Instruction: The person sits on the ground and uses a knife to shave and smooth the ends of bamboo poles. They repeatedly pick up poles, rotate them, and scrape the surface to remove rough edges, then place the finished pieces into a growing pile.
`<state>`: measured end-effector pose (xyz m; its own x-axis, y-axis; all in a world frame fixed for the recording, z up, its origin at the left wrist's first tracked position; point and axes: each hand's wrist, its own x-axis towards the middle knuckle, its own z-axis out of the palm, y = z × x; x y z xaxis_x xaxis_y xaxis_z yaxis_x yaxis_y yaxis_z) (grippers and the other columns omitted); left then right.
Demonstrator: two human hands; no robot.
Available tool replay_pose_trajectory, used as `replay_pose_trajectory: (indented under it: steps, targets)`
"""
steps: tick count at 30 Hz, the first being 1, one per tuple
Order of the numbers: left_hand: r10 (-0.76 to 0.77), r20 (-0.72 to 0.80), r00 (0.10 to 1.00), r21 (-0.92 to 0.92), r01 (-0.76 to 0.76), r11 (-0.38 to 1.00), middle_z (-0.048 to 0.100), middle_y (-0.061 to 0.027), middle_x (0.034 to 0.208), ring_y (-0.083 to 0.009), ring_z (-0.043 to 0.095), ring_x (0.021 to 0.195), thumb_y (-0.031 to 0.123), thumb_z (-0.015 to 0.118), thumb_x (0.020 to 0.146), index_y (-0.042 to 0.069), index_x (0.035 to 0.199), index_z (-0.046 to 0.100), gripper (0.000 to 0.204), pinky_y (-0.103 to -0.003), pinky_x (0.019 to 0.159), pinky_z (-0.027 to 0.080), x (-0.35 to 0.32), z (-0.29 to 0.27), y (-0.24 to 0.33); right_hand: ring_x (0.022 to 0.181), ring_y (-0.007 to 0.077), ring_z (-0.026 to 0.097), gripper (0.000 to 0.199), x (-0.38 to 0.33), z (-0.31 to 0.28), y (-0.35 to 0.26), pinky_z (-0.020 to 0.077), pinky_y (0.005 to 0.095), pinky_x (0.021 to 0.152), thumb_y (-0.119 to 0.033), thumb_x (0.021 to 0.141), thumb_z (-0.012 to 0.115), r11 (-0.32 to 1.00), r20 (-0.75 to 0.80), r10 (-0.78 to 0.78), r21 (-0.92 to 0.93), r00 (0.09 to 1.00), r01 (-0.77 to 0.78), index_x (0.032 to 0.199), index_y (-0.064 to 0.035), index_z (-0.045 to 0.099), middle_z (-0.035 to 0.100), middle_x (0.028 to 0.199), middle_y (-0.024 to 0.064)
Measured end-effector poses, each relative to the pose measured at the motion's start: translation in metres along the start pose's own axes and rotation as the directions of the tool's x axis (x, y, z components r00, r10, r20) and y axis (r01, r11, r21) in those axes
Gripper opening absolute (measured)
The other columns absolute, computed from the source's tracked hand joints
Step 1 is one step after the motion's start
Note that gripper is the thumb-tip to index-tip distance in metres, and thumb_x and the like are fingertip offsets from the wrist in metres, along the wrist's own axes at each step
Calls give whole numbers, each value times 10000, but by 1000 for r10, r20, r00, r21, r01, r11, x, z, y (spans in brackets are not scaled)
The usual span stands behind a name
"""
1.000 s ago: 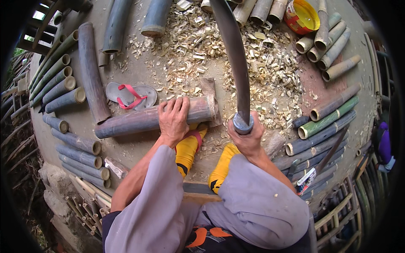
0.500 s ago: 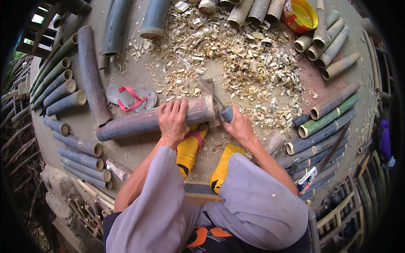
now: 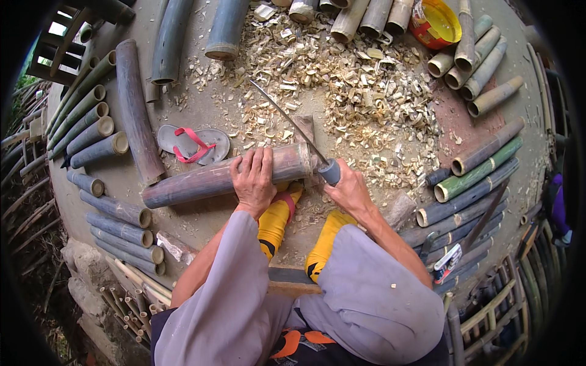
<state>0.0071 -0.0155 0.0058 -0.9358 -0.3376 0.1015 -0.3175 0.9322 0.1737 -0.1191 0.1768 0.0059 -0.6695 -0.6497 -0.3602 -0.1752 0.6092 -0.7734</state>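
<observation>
Bamboo pole (image 3: 207, 180) lies left-to-right on the ground before the feet, left hand (image 3: 255, 180) clasping its middle while right hand (image 3: 349, 190) grips a long knife (image 3: 293, 125) at its right end.

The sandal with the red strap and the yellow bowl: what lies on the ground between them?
In the head view, pale bamboo chips cover the ground between sandal and bowl; the knife blade crosses there.

One small flat package (image 3: 448, 261) is seen at the lower right, lying among the bamboo poles (image 3: 470, 198); it is roughly rectangular, white with red and blue printing. A round container (image 3: 434, 23), red outside and yellow inside, is observed at the top right.
</observation>
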Motion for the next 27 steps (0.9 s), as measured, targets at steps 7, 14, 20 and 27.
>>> replay_pose_trajectory:
  steps: [7, 14, 20, 27]
  targets:
    - [16, -50, 999, 17, -15, 1000, 569, -54, 1145, -226, 526, 1099, 8, 659, 531, 83, 1192, 525, 678, -406, 969, 324, 0, 3, 0, 608, 258, 671, 305, -10, -10, -30, 554, 328, 529, -61, 734, 691, 890, -350, -365, 141, 863, 434, 969, 9, 509, 650, 735, 179]
    - [-12, 229, 973, -49, 24, 999, 546, -68, 1174, -248, 500, 1119, 103, 744, 500, 92, 1246, 479, 791, -428, 978, 318, 8, -21, 4, 613, 328, 664, 382, 0, -6, 19, 542, 392, 539, -60, 722, 653, 991, 103, 126, 33, 987, -130, 1048, 51, 489, 634, 713, 235]
    - [40, 345, 938, -103, -5, 995, 539, -67, 1082, -247, 508, 1057, 220, 801, 452, 87, 1208, 482, 831, -421, 924, 338, 31, -29, 0, 620, 290, 672, 348, -14, -17, -21, 543, 358, 552, -67, 724, 684, 982, -130, -75, 160, 989, 96, 1008, 22, 503, 641, 721, 188]
    - [0, 139, 990, 3, -1, 1000, 544, -53, 1037, -209, 519, 1043, 96, 692, 543, 79, 1139, 524, 620, -396, 932, 353, 15, -8, 15, 643, 282, 678, 354, -12, -1, 11, 537, 376, 553, -61, 715, 689, 990, -132, -129, 31, 983, 134, 1008, 17, 507, 644, 742, 191]
